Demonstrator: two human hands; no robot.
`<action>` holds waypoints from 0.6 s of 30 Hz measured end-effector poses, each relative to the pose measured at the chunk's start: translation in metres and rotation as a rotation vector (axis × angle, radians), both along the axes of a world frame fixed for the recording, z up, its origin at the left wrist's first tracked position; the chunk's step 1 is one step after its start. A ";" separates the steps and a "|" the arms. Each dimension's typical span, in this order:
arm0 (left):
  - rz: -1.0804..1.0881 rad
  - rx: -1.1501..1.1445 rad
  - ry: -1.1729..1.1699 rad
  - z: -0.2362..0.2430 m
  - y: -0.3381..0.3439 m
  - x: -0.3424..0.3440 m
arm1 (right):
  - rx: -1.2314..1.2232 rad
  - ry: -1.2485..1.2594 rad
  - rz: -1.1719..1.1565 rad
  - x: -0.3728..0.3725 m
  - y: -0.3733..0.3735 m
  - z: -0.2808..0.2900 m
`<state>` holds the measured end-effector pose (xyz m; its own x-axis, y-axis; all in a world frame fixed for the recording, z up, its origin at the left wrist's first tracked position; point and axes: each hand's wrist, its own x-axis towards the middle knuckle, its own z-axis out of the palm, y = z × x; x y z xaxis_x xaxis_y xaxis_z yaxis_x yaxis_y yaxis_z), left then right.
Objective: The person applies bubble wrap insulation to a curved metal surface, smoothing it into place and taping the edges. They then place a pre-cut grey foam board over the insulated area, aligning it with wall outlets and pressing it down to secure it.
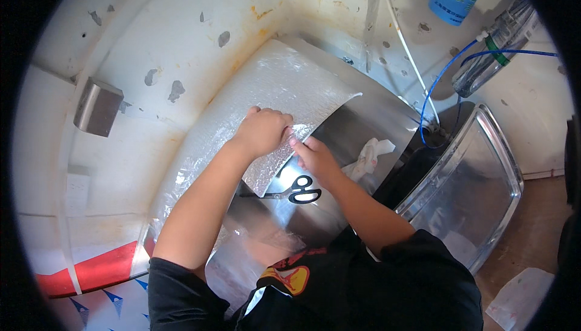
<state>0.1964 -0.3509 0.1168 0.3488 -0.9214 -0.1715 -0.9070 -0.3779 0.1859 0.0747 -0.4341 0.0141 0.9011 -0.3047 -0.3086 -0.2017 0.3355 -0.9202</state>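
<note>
A translucent, crinkled sheet of bubble wrap or thin foam [284, 71] drapes over a shiny metal surface [348, 128]. My left hand [264, 131] is closed on the sheet near its loose edge, with the fingers bent under. Close beside it, my right hand [316, 160] pinches the same edge between thumb and fingers. Just below the hands, scissors with black handles [304, 192] lie on the metal, their blades partly under the sheet's hanging corner. A crumpled white tissue [369, 155] rests on the metal to the right of my right hand.
A metal-framed clear panel [478, 192] leans at the right. Beyond it hang a clear plastic bottle [487, 68] with a blue cord [433, 98] and a blue container [455, 1]. A small metal box [98, 107] is fixed to the stained white wall [181, 34].
</note>
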 end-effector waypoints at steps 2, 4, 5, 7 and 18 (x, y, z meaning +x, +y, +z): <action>0.023 -0.093 0.106 -0.003 0.007 0.005 | 0.027 -0.105 -0.049 0.005 0.007 0.000; 0.049 -0.113 0.127 -0.003 0.010 0.012 | 0.040 -0.121 -0.078 0.007 0.015 -0.005; 0.061 -0.121 0.138 -0.002 0.011 0.016 | 0.048 -0.129 -0.093 0.008 0.017 -0.008; 0.027 -0.192 0.140 -0.002 0.011 0.032 | 0.024 -0.133 -0.131 0.008 0.021 -0.010; 0.466 -0.312 -0.105 -0.018 0.013 0.081 | 0.060 -0.067 -0.127 0.009 0.036 -0.010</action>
